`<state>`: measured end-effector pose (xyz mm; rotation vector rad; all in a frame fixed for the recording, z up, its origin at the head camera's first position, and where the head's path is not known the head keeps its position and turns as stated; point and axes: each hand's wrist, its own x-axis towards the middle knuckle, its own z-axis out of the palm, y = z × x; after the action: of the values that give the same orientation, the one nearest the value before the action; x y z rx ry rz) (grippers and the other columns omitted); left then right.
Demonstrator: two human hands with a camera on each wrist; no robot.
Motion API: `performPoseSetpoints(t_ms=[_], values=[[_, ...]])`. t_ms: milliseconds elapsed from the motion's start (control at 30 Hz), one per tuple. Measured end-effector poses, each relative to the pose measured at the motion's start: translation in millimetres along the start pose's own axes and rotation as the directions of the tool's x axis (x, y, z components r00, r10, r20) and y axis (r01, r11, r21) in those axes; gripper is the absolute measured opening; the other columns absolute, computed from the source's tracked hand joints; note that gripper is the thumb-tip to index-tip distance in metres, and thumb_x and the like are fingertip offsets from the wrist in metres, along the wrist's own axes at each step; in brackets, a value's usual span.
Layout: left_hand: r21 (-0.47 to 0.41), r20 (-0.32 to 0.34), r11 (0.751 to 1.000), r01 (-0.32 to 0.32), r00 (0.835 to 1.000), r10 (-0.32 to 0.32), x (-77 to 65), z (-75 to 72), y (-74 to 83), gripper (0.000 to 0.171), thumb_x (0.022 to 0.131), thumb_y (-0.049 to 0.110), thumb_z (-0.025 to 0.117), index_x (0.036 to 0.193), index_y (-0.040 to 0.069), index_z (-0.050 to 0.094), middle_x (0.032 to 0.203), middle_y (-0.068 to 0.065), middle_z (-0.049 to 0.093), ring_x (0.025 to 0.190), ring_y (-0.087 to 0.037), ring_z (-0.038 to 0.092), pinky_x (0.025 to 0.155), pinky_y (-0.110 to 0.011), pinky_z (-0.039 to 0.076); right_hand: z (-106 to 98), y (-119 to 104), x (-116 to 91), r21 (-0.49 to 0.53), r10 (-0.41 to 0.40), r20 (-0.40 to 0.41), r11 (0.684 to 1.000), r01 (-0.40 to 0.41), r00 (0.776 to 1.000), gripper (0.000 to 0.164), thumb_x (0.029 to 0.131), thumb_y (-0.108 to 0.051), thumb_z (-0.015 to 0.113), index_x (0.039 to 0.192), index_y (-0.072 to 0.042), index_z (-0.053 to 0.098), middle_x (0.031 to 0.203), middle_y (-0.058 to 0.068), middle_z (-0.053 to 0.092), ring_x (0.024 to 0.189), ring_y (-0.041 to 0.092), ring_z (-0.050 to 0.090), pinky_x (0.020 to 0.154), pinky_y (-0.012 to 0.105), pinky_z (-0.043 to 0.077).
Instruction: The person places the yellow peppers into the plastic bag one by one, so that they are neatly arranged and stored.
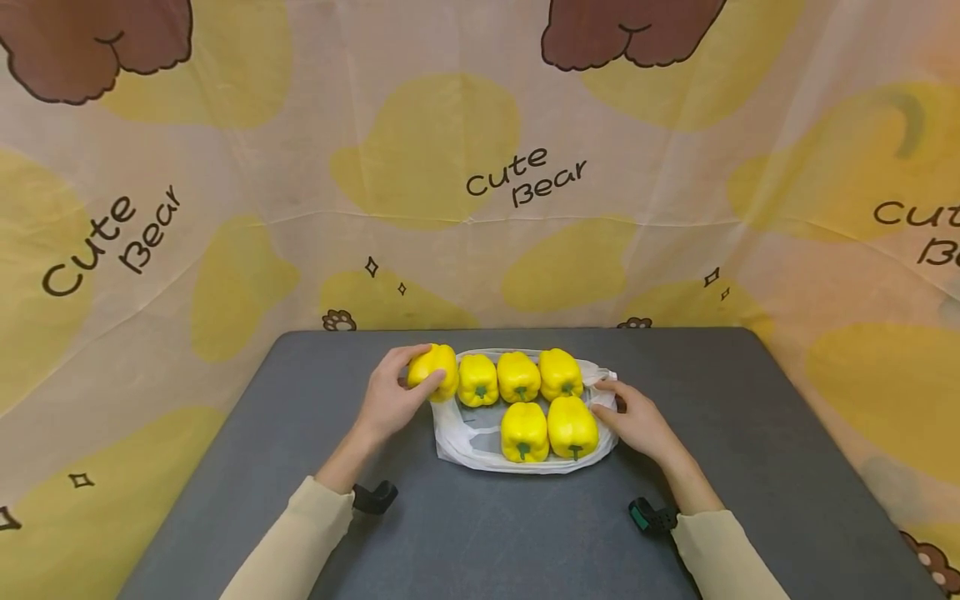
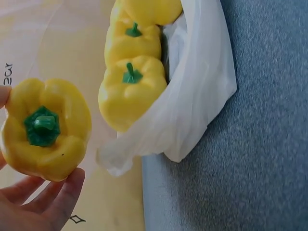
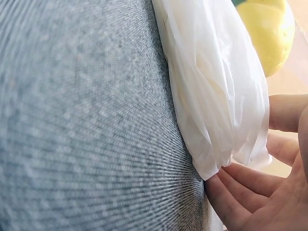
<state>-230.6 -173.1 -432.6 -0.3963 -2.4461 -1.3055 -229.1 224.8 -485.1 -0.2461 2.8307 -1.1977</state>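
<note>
My left hand point(image 1: 392, 387) grips a yellow bell pepper point(image 1: 435, 372) by its sides, above the left end of a white plastic bag point(image 1: 455, 435). The left wrist view shows the green stem of this held pepper point(image 2: 48, 127) facing the camera, with fingertips beneath it. Several more bell peppers point(image 1: 519, 377) sit in two rows within the bag's opened rim. My right hand point(image 1: 637, 421) is at the bag's right end and holds its edge between thumb and fingers. In the right wrist view, the gathered bag point(image 3: 216, 91) partly hides those fingers point(image 3: 240, 190).
The bag lies on a dark grey table point(image 1: 495, 533), near its far edge. Behind the table hangs a printed cloth point(image 1: 420, 150) with yellow patches and lettering. A black device is strapped to each wrist.
</note>
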Motion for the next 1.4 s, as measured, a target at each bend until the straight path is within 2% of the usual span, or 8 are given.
performPoseSetpoints(t_ms=[200,433,733,1067,1400], values=[[-0.011,0.018,1.0,-0.003,1.0,0.003,-4.1,5.1,6.4,0.049,0.09,0.033,0.079,0.133,0.012,0.067,0.129,-0.008,0.061,0.112,-0.025,0.058,0.081,-0.043,0.057,0,-1,-1,0.002,0.01,0.003,1.0,-0.01,1.0,0.055,0.1,-0.033,0.064,0.144,-0.002,0.054,0.148,0.026,0.049,0.133,0.045,0.047,0.107,0.063,0.038],[-0.013,0.045,1.0,-0.023,0.999,0.024,-8.9,12.9,9.7,0.048,0.09,0.032,0.078,0.133,0.012,0.067,0.129,-0.007,0.061,0.114,-0.025,0.058,0.083,-0.042,0.056,0,-1,-1,-0.003,0.008,-0.007,1.0,-0.008,1.0,0.054,0.099,-0.033,0.065,0.143,-0.003,0.055,0.143,0.025,0.053,0.123,0.041,0.054,0.102,0.06,0.044],[-0.003,0.065,1.0,-0.031,0.997,0.031,-15.9,21.3,14.9,0.05,0.089,0.032,0.079,0.133,0.011,0.067,0.129,-0.008,0.062,0.112,-0.024,0.059,0.082,-0.04,0.056,0,0,-1,-0.004,0.004,-0.008,1.0,-0.004,1.0,0.054,0.099,-0.034,0.065,0.143,-0.003,0.055,0.143,0.025,0.053,0.121,0.04,0.054,0.101,0.059,0.044],[-0.004,0.082,1.0,-0.004,0.997,0.005,-22.7,28.1,16.2,0.049,0.088,0.033,0.08,0.132,0.013,0.067,0.131,-0.008,0.062,0.114,-0.025,0.058,0.085,-0.042,0.053,0,-1,-1,0.0,0.012,-0.007,1.0,-0.012,1.0,0.054,0.099,-0.032,0.065,0.143,-0.003,0.055,0.143,0.025,0.053,0.119,0.039,0.054,0.101,0.059,0.044],[-0.001,0.122,1.0,0.003,0.993,-0.002,-29.1,35.4,17.1,0.048,0.088,0.034,0.08,0.13,0.015,0.067,0.127,-0.004,0.062,0.104,-0.02,0.057,0.079,-0.035,0.053,0,-1,0,-0.013,-0.008,-0.017,1.0,0.008,1.0,0.054,0.099,-0.032,0.065,0.142,-0.002,0.055,0.143,0.025,0.053,0.121,0.041,0.054,0.102,0.059,0.044]])
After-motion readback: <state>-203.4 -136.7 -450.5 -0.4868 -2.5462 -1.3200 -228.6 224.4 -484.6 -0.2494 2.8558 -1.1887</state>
